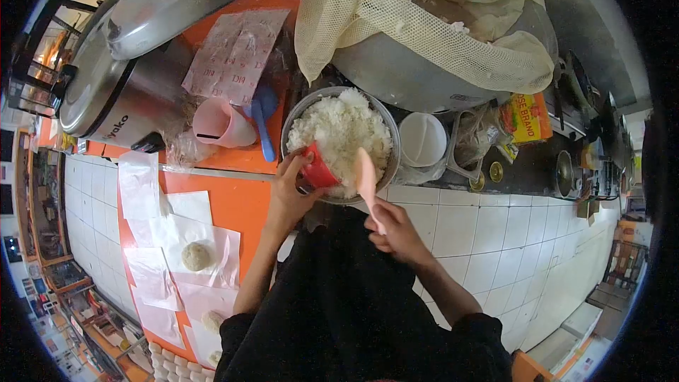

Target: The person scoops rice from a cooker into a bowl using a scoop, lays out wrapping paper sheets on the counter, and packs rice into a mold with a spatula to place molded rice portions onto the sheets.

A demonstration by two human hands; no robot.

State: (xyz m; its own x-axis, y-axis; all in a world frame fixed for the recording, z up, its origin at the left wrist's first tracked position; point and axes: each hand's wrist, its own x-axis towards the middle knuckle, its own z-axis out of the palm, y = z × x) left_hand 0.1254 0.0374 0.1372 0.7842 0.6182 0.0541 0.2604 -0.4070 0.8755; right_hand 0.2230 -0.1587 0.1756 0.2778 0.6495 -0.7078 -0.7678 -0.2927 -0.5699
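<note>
A metal bowl [397, 143] full of white cooked rice [332, 124] stands in front of me. My left hand [288, 191] is closed around a small red cup [323, 167], which is tilted over the near left part of the rice. In my right hand [400, 232] is the handle of a pink rice paddle [366, 178]. The paddle's blade points away from me over the rice, right of the cup. Whether the blade touches the rice, I cannot tell. The inside of the cup is mostly hidden.
White paper sheets [166, 230] lie on the orange table [251, 216] at left, some bearing rice mounds [196, 257]. A pink cup [225, 124], blue spoon [263, 134] and rice cooker [120, 92] stand beyond. Behind the bowl is a large cloth-draped pot [417, 64]; a white container [423, 140] is at right.
</note>
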